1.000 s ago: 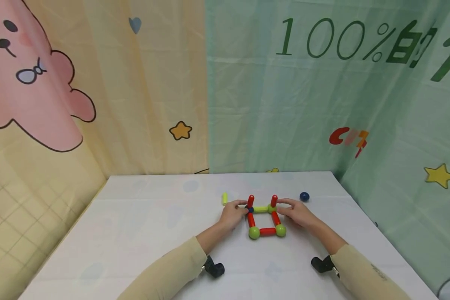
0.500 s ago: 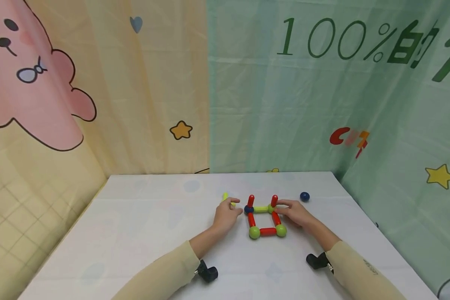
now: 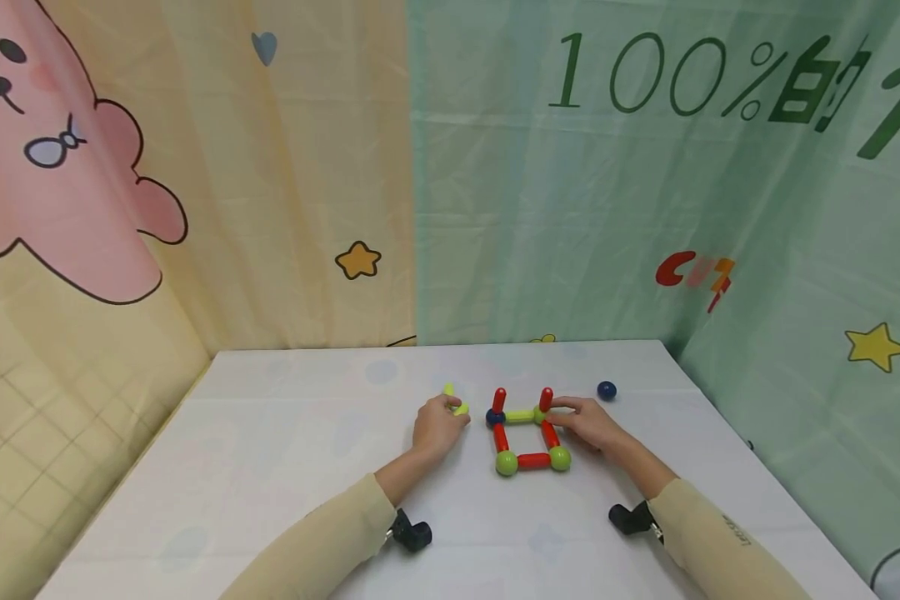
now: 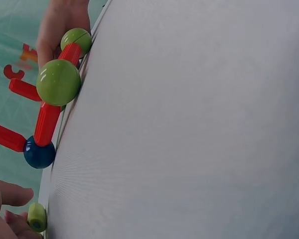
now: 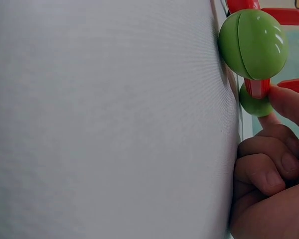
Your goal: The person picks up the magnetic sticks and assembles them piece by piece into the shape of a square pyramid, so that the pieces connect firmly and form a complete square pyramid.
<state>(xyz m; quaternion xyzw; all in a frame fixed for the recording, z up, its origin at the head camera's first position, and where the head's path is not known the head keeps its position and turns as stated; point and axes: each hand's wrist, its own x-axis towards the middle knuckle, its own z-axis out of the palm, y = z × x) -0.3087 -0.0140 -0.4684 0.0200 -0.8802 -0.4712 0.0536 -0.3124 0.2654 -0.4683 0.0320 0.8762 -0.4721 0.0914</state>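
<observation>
A square frame of magnetic sticks and balls lies on the table. Its front corners are a left green ball (image 3: 506,463) and a right green ball (image 3: 560,457). At the back are a blue ball (image 3: 495,417) and another green ball (image 3: 541,414), each with a red stick pointing up. My right hand (image 3: 588,423) pinches that back green ball between thumb and index finger. Left of the frame, my left hand (image 3: 437,427) has its thumb and fingers parted around a yellow-green stick (image 4: 37,217). A second yellow-green stick (image 3: 448,389) lies just behind, partly hidden.
A loose dark blue ball (image 3: 607,391) sits at the back right of the white table (image 3: 270,467). Printed curtains (image 3: 307,167) hang behind and beside the table. Black wrist mounts (image 3: 412,532) stick out under both forearms.
My left hand has let go of the blue ball and moved left to the yellow-green sticks. The right hand stays at the back green ball, and the frame stands as before.
</observation>
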